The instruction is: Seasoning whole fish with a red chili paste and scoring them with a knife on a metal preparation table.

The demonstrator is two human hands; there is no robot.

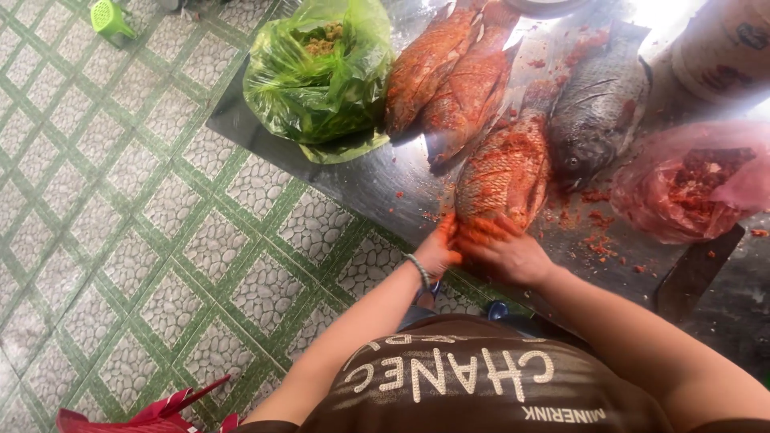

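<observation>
Pressing flat with fingers spread, both hands, left (439,250) and right (505,250), touch the red-coated fish (505,172)

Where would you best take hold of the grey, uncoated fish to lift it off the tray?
Probably at the tail stalk of the grey fish, coming from the far end of the metal tray. Its head points toward the person, the tail end is narrower, and the coated fish under both hands crowds its near side.
</observation>
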